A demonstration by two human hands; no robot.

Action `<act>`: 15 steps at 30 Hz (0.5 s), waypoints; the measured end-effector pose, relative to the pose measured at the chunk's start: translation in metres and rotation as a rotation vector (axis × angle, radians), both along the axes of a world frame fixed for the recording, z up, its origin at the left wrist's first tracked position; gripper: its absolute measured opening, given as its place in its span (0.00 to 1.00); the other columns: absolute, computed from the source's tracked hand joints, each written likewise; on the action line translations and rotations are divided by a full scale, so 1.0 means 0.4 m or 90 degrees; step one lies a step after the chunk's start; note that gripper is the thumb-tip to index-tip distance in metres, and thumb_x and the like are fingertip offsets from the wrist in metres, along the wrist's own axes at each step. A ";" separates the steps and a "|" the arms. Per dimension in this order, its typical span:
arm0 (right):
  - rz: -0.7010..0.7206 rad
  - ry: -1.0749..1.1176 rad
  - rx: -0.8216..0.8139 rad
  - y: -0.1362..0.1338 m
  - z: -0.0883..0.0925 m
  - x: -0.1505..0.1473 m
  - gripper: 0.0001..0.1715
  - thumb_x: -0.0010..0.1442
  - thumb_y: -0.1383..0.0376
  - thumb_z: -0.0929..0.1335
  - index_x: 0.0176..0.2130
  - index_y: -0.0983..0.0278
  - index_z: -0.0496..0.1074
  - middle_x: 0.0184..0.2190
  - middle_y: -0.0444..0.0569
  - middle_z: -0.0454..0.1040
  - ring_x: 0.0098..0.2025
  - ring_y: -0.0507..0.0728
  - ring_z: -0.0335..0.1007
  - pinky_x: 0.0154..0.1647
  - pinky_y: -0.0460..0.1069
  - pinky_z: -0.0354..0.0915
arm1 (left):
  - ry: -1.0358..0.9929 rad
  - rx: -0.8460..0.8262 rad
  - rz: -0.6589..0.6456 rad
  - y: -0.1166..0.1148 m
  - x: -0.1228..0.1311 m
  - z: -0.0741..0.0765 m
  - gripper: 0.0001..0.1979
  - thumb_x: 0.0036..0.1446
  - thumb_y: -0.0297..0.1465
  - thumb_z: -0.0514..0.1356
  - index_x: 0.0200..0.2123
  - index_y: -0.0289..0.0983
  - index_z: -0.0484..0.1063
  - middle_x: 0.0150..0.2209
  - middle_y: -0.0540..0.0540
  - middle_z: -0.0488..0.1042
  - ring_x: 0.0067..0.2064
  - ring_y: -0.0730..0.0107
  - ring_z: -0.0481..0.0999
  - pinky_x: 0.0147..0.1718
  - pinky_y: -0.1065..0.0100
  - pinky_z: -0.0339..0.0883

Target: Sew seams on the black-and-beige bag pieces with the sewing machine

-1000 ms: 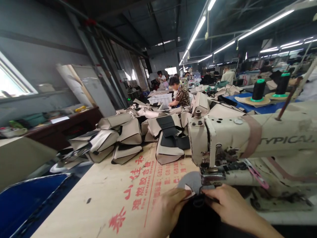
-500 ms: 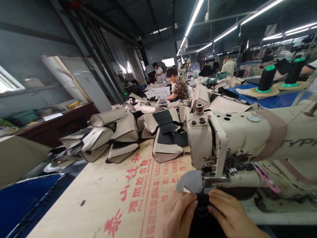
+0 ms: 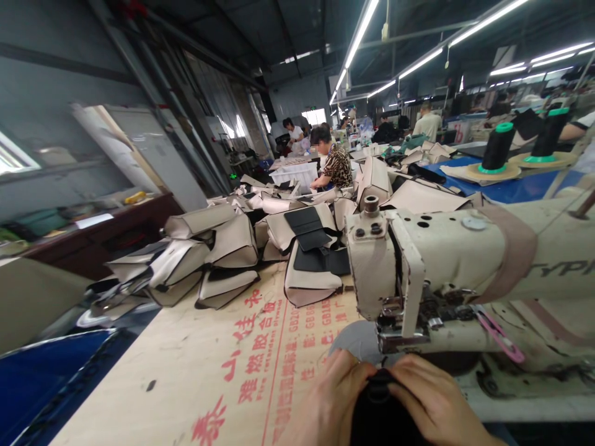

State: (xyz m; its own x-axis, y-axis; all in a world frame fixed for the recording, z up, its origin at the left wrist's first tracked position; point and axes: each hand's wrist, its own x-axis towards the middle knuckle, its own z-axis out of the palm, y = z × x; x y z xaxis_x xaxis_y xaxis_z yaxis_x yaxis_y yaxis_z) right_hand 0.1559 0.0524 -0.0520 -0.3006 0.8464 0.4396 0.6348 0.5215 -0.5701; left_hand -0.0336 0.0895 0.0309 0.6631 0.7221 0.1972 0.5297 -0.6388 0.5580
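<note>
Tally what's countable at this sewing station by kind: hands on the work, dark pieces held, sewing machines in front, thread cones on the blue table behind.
Hands: 2, left hand and right hand
Black piece held between them: 1
Sewing machine: 1
Black thread cones: 2, left cone and right cone
Total: 6

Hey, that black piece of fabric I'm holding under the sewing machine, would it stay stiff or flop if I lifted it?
The black fabric piece bunches between the left hand and right hand, so it probably flops and drapes. It looks thin, so likely light. Its surface detail is too dark to judge slipperiness.
</note>
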 end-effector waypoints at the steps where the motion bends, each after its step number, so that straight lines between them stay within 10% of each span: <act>1: -0.011 -0.008 -0.007 0.003 -0.001 0.003 0.11 0.63 0.67 0.59 0.46 0.60 0.63 0.41 0.47 0.70 0.42 0.55 0.66 0.43 0.48 0.65 | 0.010 -0.015 -0.003 0.003 0.002 -0.003 0.13 0.57 0.25 0.49 0.40 0.42 0.71 0.32 0.48 0.69 0.35 0.70 0.70 0.34 0.73 0.68; 6: 0.041 -0.074 -0.046 0.027 -0.001 0.015 0.27 0.62 0.69 0.59 0.59 0.57 0.49 0.51 0.49 0.63 0.51 0.56 0.60 0.52 0.51 0.61 | 0.017 -0.118 -0.008 0.026 -0.002 0.004 0.13 0.61 0.26 0.47 0.43 0.40 0.68 0.39 0.45 0.68 0.42 0.69 0.69 0.42 0.70 0.65; 15: 0.125 0.068 -0.116 0.048 0.031 0.009 0.16 0.62 0.71 0.58 0.50 0.59 0.61 0.44 0.48 0.66 0.47 0.54 0.61 0.50 0.48 0.60 | -0.028 -0.151 0.074 0.028 -0.006 -0.026 0.11 0.61 0.30 0.50 0.40 0.40 0.71 0.36 0.46 0.69 0.39 0.70 0.70 0.39 0.73 0.65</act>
